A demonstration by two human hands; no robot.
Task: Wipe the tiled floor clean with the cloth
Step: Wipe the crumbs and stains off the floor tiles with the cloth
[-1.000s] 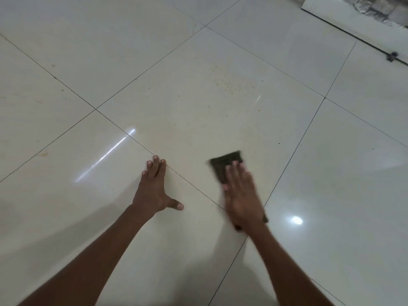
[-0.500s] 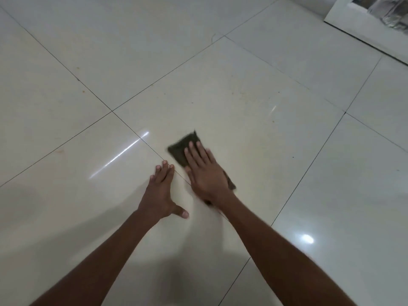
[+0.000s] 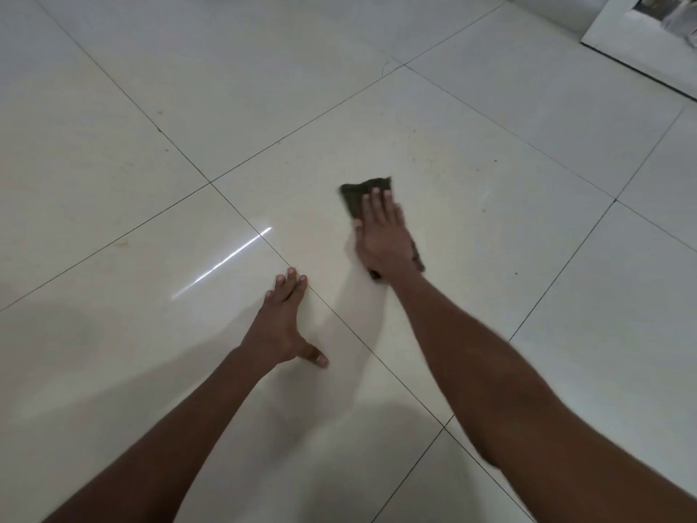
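Note:
A dark green-brown cloth (image 3: 358,194) lies flat on the glossy cream tiled floor (image 3: 471,228), on the middle tile. My right hand (image 3: 383,235) presses down on it with flat fingers, covering most of it; only its far end and a strip at the right show. My left hand (image 3: 283,326) rests palm-down on the floor nearer to me and to the left, fingers together, thumb out, right at a grout line, holding nothing. Small brown specks (image 3: 430,160) dot the tile beyond the cloth.
Dark grout lines cross the floor diagonally. A white raised ledge or frame (image 3: 622,35) stands at the far right corner. A bright streak of reflected light (image 3: 222,262) lies left of my hands. Faint brownish stains (image 3: 162,115) mark the far left tiles.
My right hand has slid the cloth from beside my left hand's fingertips out to the right and farther away. My left hand has stayed planted on the floor.

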